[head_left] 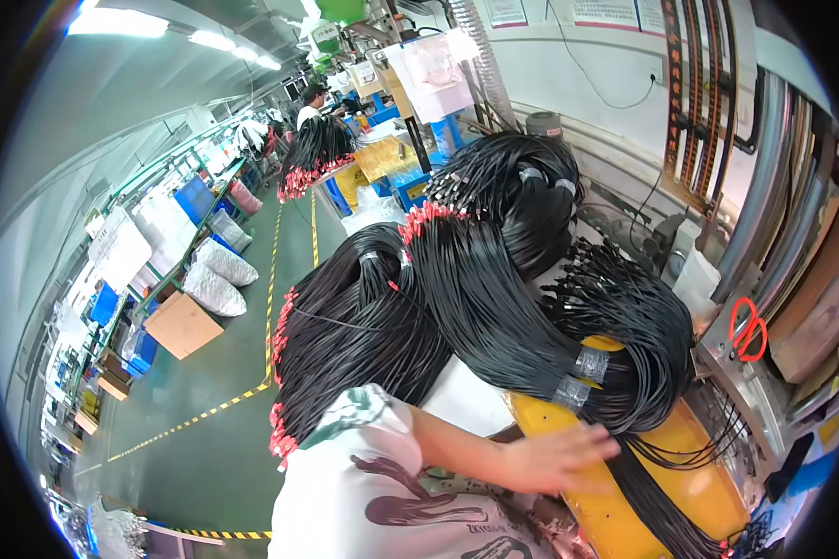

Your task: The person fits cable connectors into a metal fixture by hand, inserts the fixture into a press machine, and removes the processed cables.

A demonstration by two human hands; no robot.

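My left hand [564, 458] reaches across from the lower left, its fingers stretched out and slightly blurred. It is over a yellow board [555, 419], with the fingertips close to a bundle of black cables [657, 489] lying along that board; whether they touch I cannot tell. Beyond the hand, a thick looped bundle of black cables [503, 298] is bound with clear tape [583, 373] and has red ends at its far side. My right hand does not show.
More black cable bundles [364, 326] with red ends lie at left, and another heap [522, 186] behind. Red-handled scissors [748, 331] stand at right. Across the aisle are a cardboard box [184, 324] and white sacks [214, 289]. A person [309, 107] sits far off.
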